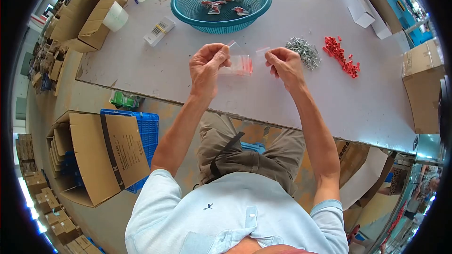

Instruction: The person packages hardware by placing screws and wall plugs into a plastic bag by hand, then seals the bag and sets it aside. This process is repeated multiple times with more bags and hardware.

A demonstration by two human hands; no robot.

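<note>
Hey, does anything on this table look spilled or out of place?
Nothing looks clearly spilled. The metal bits and red pieces lie loose on the table, with red strays at the edge, but they form separate heaps, so it looks deliberate.

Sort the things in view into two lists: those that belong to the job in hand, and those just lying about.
Probably in the job:
small clear bags, at the left hand and right hand
silvery metal pieces
red pieces
teal basket holding packets

Probably just lying about:
white roll
labelled small box
blue crate
</note>
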